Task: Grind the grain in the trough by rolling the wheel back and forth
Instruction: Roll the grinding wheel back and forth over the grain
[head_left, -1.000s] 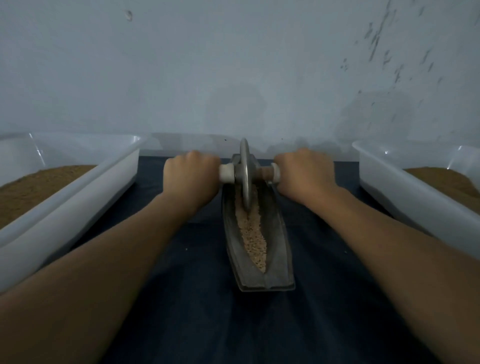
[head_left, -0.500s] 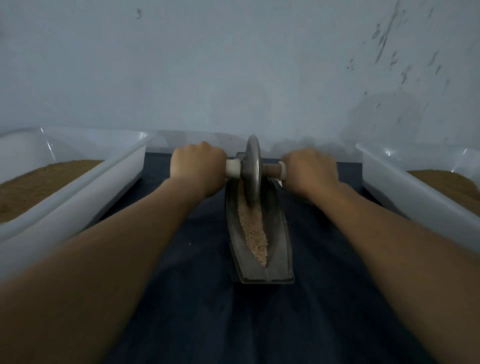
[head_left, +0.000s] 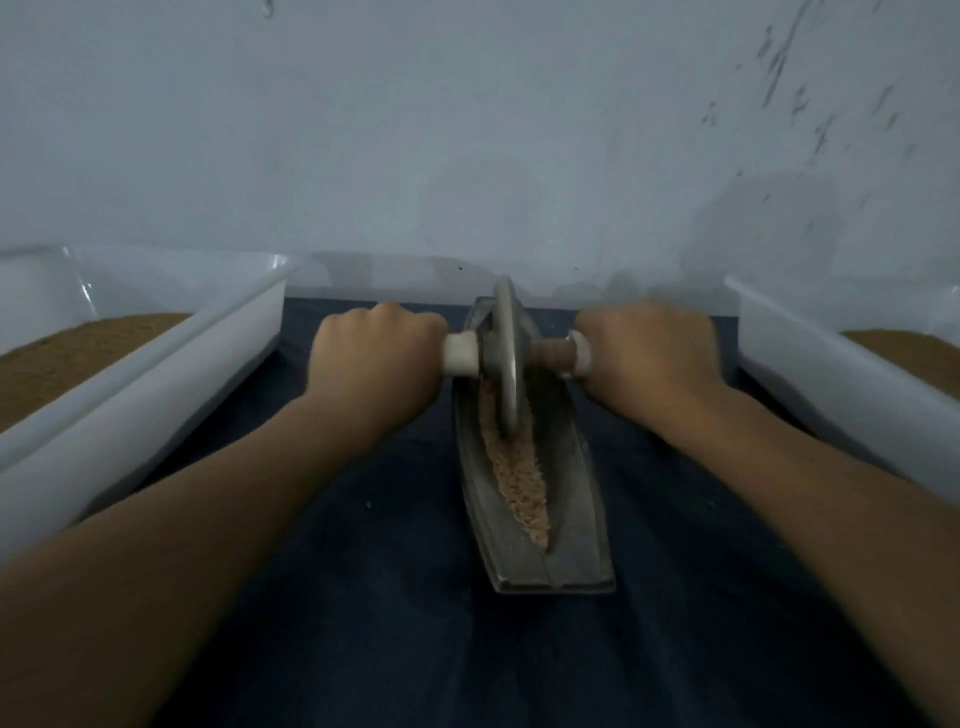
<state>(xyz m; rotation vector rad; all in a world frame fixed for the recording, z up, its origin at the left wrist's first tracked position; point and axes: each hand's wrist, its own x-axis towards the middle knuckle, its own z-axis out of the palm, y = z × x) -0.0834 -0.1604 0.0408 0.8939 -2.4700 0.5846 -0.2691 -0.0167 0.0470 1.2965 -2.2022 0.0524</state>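
Observation:
A boat-shaped metal trough (head_left: 574, 525) lies lengthwise on a dark cloth, holding a strip of tan grain (head_left: 522, 483) in its groove. A metal wheel (head_left: 506, 358) stands upright in the far half of the groove, on an axle with white end caps. My left hand (head_left: 376, 358) grips the left handle of the axle. My right hand (head_left: 649, 353) grips the right handle. Both fists hide most of the handles.
Two white plastic tubs flank the cloth, one on the left (head_left: 156, 364) and one on the right (head_left: 831, 374), each holding brown ground material. A pale wall (head_left: 467, 130) rises just behind the trough. The dark cloth (head_left: 389, 597) covers the surface toward me.
The wheel has rolled a little toward me along the groove, and both hands came with it. Less grain shows in front of the wheel.

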